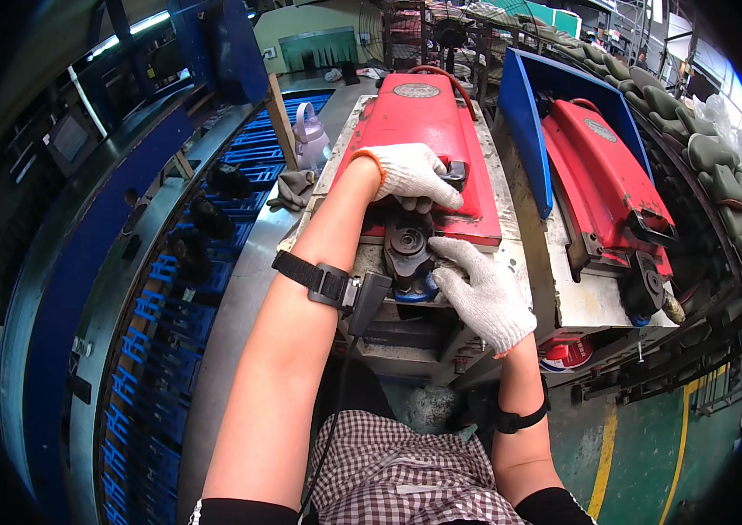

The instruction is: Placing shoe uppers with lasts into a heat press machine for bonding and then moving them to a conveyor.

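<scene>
My left hand (410,175), in a white knit glove with an orange cuff, lies over the front of a red machine cover (414,122). Its fingers are curled round a dark metal handle (455,171), most of which the glove hides. Just below sits a black clamp-like part (407,245) with a round top, and a blue piece (419,289) shows under it. My right hand (486,297), gloved in white too, is at the right side of that black part. Its thumb and fingers are apart, with the fingertips at the part's edge.
To the right stands a second red machine (602,166) with a blue guard (524,122). Dark green padded pieces (712,153) line a rack beyond it. Grey gloves (292,190) and a lilac bottle (310,138) are at left, beside blue racking (161,350).
</scene>
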### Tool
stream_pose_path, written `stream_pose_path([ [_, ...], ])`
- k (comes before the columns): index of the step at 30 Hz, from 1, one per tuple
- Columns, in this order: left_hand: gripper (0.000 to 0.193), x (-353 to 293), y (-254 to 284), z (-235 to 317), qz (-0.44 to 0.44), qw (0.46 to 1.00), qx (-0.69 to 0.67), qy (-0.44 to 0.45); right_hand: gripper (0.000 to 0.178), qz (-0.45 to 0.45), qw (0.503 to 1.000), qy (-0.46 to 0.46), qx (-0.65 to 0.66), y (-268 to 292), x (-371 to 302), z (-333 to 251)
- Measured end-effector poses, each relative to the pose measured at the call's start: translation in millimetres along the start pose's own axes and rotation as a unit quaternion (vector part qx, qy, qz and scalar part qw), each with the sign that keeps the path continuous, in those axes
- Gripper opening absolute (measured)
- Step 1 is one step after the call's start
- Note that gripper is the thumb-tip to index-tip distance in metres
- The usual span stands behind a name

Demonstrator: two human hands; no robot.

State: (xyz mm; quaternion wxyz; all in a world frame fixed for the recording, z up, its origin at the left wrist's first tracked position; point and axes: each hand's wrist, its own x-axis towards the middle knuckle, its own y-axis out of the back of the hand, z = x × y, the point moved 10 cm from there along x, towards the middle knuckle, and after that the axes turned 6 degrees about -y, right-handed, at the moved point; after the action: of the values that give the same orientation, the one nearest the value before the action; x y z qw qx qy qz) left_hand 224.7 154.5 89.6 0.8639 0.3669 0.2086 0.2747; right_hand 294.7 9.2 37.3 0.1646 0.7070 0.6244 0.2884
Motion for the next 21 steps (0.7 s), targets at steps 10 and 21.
stream_pose_path([
  [10,0.037,0.5,-0.3,-0.4,0.001,1.000,-0.006,-0.001,0.042,0.003,1.000,-0.001,0.000,0.4,-0.4,0.6],
  [21,0.037,-0.8,0.0,-0.9,0.002,1.000,-0.007,0.002,0.041,0.015,1.000,0.017,0.006,1.5,-1.4,-1.6],
])
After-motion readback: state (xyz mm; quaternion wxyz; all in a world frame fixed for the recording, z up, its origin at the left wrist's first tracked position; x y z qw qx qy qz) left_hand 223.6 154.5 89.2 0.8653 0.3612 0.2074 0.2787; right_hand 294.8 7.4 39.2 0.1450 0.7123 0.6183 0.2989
